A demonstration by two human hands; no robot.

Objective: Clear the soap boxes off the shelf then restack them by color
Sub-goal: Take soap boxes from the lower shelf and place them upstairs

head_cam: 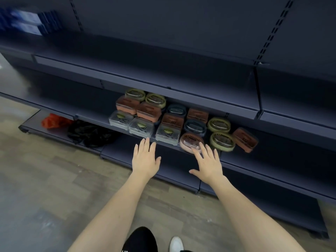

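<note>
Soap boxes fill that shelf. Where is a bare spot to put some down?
Bare shelf lies right of the orange box. The lower shelf beneath both hands is bare, right of the black bag. From the clear boxes to the yellow-green tubs it is crowded.

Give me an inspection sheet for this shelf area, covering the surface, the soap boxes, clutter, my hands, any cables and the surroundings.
Surface: dark metal shelf, soap boxes grouped left of its middle.
Job's things: mixed, unsorted soap boxes: clear box at the front left, orange box at the right end, olive oval box, grey oval box, pink oval box at the front edge.
Clutter: red bag and black bag on the bottom shelf.
Hands: left hand open, fingertips by the shelf edge, holding nothing; right hand open, fingertips touching the pink oval box.
Cables: nothing seen.
Surroundings: wood-look floor; blurred blue packs on an upper shelf.
</note>
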